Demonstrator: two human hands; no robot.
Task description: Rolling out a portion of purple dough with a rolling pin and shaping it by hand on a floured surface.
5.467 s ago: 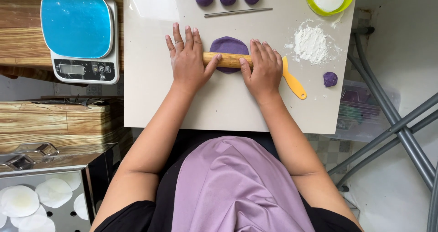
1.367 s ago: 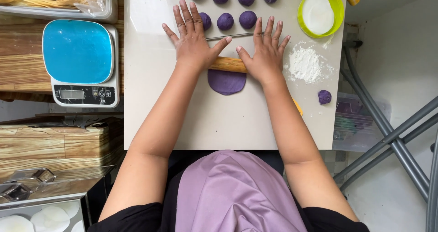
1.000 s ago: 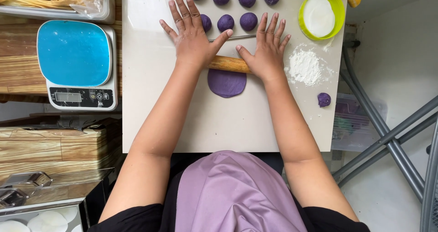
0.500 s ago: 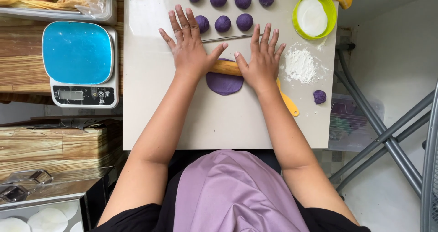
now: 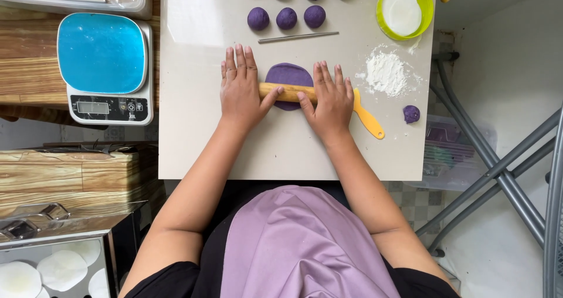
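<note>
Both hands (image 5: pixel 240 93) (image 5: pixel 331 101) and pin (image 5: pixel 287 91) rolled back toward the body over purple dough (image 5: pixel 288 75), fingers flat open on pin; mid-flattening, next needs even forward pressure.

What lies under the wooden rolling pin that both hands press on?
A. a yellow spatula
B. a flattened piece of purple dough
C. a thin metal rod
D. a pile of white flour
B: the rolling pin, under the left hand and the right hand, lies across a flattened piece of purple dough; the flour is apart to the right.
</note>
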